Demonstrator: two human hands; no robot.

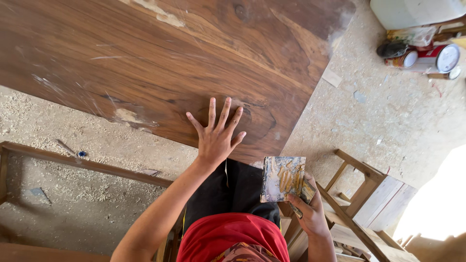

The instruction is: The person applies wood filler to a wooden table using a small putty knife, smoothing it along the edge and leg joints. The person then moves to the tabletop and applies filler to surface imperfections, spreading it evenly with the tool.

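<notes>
The left hand [216, 138] lies flat on the wooden board [160, 63], its fingers [212, 109] spread wide and released, grasping nothing, palm down near the board's near edge. The board is a large brown slab with strong grain, a dark knot just beside the fingertips and pale filler patches [127, 115] to the left of the hand and along the far edge.

The right hand [310, 213] is held lower and nearer the body, off the board. Its fingers are clenched around a small square block [283, 178] smeared with pale and yellowish paste; the block's flat face is turned up toward the camera, with the thumb along its lower edge.

Below the hands are the person's red shirt [232, 237] and dark trousers [228, 191]. The floor [388, 116] is sandy and strewn with sawdust and shavings. A wooden frame [73, 162] runs under the board on the left, and a wooden stool [369, 194] stands beside the right hand. Well apart, in the top right corner, several round tins [439, 58] lie on the floor next to a white container [417, 10].
</notes>
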